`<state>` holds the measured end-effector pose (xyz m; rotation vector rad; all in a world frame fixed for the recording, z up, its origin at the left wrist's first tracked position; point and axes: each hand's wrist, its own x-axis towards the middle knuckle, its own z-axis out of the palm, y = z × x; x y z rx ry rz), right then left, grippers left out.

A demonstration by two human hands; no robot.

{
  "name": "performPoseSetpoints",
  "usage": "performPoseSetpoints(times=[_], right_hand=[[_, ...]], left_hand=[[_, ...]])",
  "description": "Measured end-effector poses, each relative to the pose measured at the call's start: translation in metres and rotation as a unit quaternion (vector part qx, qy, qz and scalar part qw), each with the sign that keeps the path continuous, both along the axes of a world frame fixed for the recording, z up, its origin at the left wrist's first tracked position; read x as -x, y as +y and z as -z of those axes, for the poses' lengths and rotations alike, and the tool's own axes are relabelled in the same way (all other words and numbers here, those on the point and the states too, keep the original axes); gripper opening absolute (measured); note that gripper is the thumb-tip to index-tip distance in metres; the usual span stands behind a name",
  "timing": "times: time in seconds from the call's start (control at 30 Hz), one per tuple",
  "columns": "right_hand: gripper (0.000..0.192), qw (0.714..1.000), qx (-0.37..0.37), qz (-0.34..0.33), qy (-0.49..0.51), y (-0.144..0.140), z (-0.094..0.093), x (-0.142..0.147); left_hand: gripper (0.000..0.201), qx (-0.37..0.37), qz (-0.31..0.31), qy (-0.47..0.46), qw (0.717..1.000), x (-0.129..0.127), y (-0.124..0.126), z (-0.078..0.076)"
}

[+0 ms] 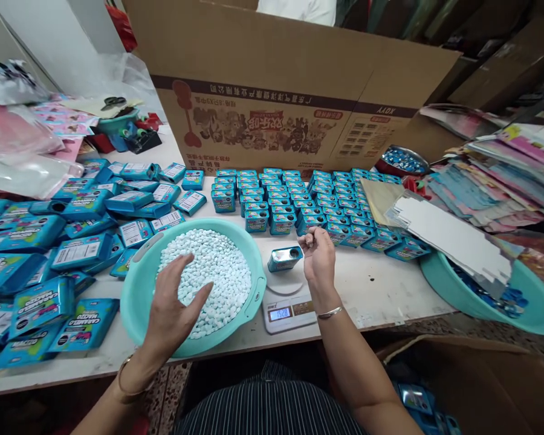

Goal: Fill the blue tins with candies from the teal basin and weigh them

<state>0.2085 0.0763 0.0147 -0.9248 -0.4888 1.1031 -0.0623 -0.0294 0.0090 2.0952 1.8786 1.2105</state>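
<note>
A teal basin (pixel 136 284) full of small white candies (pixel 217 266) sits in front of me. My left hand (pixel 172 308) reaches into it, fingers spread over the candies. A small open blue tin (pixel 284 258) lies on a white digital scale (pixel 288 305) whose display shows numbers. Just right of the tin, my right hand (pixel 318 257) is raised with its fingertips pinched together; what they hold is too small to tell. A bracelet circles each wrist.
Rows of small blue tins (pixel 299 202) stand behind the scale, before a big cardboard box (pixel 281 84). Flat blue packets (pixel 54 254) pile up at left. A second teal basin (pixel 489 290) with white card sits at right, beside stacked paper sheets (pixel 503 175).
</note>
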Motion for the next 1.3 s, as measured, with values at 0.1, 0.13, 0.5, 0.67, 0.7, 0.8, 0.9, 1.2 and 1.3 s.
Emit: performPoseSetpoints(times=[0.1,0.13,0.5,0.67,0.7,0.8,0.9,1.2,1.3], right_hand=[[0.022,1.0,0.01,0.003,0.015,0.005,0.003,0.0],[0.022,0.999,0.019,0.002,0.03,0.006,0.004,-0.002],[0.021,0.982,0.057,-0.01,0.178,0.002,-0.012,-0.039],[0.025,0.993,0.022,0.039,0.11,-0.026,-0.005,-0.082],[0.024,0.994,0.026,0.051,0.096,-0.033,-0.001,-0.088],[0.017,0.995,0.057,0.072,0.041,-0.05,0.015,-0.096],[0.019,0.994,0.088,0.061,-0.012,-0.064,0.032,-0.095],[0.019,0.946,-0.008,-0.169,-0.278,-0.065,0.0,-0.019],[0.027,0.877,-0.114,-0.289,-0.366,-0.048,-0.034,0.003]], left_hand=[[0.052,0.024,0.059,0.006,0.998,-0.012,0.012,-0.006],[0.052,0.035,0.081,0.008,0.996,-0.016,0.017,-0.008],[0.058,0.063,0.245,0.052,0.966,-0.07,0.076,-0.018],[0.056,0.073,0.244,0.083,0.964,-0.07,0.088,-0.014],[0.054,0.077,0.243,0.087,0.963,-0.069,0.088,-0.014],[0.047,0.092,0.245,0.102,0.96,-0.072,0.088,-0.014],[0.044,0.103,0.247,0.116,0.956,-0.075,0.087,-0.015],[0.044,0.08,0.197,0.043,0.976,-0.04,0.099,-0.037],[0.048,0.071,0.159,-0.003,0.985,-0.021,0.098,-0.053]])
